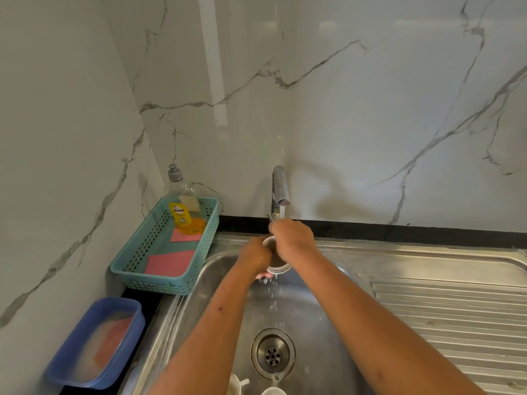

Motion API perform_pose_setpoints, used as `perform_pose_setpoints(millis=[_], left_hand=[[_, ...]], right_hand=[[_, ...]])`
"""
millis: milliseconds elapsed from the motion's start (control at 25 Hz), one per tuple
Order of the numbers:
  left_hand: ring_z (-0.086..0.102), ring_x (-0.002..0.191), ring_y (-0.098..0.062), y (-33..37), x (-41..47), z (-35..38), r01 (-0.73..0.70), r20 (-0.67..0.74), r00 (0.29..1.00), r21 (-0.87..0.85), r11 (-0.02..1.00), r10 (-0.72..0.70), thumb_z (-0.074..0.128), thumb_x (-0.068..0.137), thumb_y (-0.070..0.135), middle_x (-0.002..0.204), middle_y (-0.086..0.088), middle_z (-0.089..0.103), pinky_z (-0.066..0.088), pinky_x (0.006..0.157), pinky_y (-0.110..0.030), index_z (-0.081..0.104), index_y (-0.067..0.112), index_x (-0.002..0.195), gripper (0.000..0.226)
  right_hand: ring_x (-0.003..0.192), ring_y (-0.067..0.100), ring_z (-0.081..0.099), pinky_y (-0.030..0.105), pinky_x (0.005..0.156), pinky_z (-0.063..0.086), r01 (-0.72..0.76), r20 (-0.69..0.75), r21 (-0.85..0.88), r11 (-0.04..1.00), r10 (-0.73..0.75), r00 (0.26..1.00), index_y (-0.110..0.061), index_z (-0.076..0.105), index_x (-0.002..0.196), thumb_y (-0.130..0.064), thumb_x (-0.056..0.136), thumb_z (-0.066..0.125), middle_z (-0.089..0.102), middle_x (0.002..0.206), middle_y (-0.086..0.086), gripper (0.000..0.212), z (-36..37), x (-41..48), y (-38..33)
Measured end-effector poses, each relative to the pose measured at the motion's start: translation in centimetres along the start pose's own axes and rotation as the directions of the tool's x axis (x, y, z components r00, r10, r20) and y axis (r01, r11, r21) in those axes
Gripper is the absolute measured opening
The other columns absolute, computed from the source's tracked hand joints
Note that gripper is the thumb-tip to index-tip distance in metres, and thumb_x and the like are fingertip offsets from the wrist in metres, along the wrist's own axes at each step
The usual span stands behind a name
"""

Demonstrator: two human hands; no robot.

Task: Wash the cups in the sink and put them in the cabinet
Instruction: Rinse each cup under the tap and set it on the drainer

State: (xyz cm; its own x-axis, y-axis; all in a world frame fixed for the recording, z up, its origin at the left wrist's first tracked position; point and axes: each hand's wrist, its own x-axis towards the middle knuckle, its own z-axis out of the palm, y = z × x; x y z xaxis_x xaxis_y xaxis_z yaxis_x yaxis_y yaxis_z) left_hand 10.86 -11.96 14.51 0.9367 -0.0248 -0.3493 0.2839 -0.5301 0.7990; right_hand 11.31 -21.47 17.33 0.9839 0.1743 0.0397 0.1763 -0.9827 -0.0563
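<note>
Both my hands hold a small white cup [277,268] under the running tap [279,189] above the steel sink [313,315]. My left hand [255,256] grips the cup's side. My right hand [293,236] curls over its rim from above and hides most of it. Water falls from the cup toward the drain [273,356]. A bit of pink sponge [262,278] shows under my left hand. Two more white cups [238,384] [273,391] sit in the sink at the bottom edge of the view.
A teal basket [159,277] on the left holds a dish soap bottle [185,206] and pink cloths [171,262]. A blue plastic box [94,343] sits nearer on the dark counter. The ribbed draining board [450,323] lies to the right. Marble walls stand behind and left.
</note>
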Motion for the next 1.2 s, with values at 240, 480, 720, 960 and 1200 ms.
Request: perform_pose_setpoints(millis=[240,480,720,960,1200], left_hand=[[0.058,0.087,-0.008,-0.4,0.1,-0.9,-0.281,-0.302,0.9,0.15,0.948,0.315,0.062,0.088,0.02,0.103,0.003,0.067,0.043,0.069,-0.017,0.065,0.021,0.104,0.017],[0.051,0.097,-0.018,-0.2,1.0,0.4,-0.501,-0.185,0.838,0.115,0.858,0.514,0.064,0.086,0.042,0.091,0.006,0.061,0.031,0.076,-0.014,0.058,0.026,0.077,0.019],[0.062,0.091,-0.021,1.4,0.6,0.3,-0.202,0.107,0.952,-0.487,0.85,0.287,0.059,0.093,0.025,0.098,-0.005,0.063,0.052,0.083,-0.035,0.057,0.014,0.11,0.02],[0.062,0.108,-0.034,0.7,1.1,0.3,0.179,0.251,0.968,-0.66,0.73,-0.01,0.071,0.084,0.021,0.117,-0.013,0.066,0.051,0.088,-0.059,0.059,0.018,0.115,0.033],[0.06,0.106,-0.036,0.8,1.2,1.1,0.292,0.193,0.956,-0.521,0.802,-0.222,0.055,0.095,0.025,0.116,-0.016,0.063,0.052,0.088,-0.053,0.058,0.014,0.118,0.025]], right_hand=[[0.081,0.031,0.068,0.032,0.059,0.057,-0.328,0.219,0.511,0.794,0.249,0.943,-0.004,0.057,0.109,-0.011,0.094,0.055,0.062,0.105,0.016,0.017,1.6,0.7,1.4],[0.04,0.011,0.049,0.018,0.037,0.033,-0.513,0.48,0.845,0.15,0.207,0.852,-0.007,0.062,0.093,-0.026,0.099,0.043,0.067,0.069,0.013,0.027,4.0,-1.6,2.7],[0.03,0.004,0.033,0.011,0.03,0.025,-0.549,0.573,0.752,-0.364,-0.049,0.818,-0.002,0.058,0.087,-0.021,0.101,0.037,0.056,0.057,0.01,0.032,5.1,-3.8,3.9],[0.028,0.003,0.029,0.011,0.029,0.023,-0.704,0.703,0.68,-0.205,-0.09,0.706,-0.006,0.056,0.075,-0.029,0.1,0.037,0.043,0.043,0.001,0.039,5.0,-3.3,5.5],[0.042,0.006,0.047,0.015,0.04,0.036,-0.705,0.696,0.677,0.212,0.126,0.707,-0.01,0.062,0.085,-0.02,0.094,0.05,0.056,0.054,0.0,0.019,3.8,-2.7,4.3]])
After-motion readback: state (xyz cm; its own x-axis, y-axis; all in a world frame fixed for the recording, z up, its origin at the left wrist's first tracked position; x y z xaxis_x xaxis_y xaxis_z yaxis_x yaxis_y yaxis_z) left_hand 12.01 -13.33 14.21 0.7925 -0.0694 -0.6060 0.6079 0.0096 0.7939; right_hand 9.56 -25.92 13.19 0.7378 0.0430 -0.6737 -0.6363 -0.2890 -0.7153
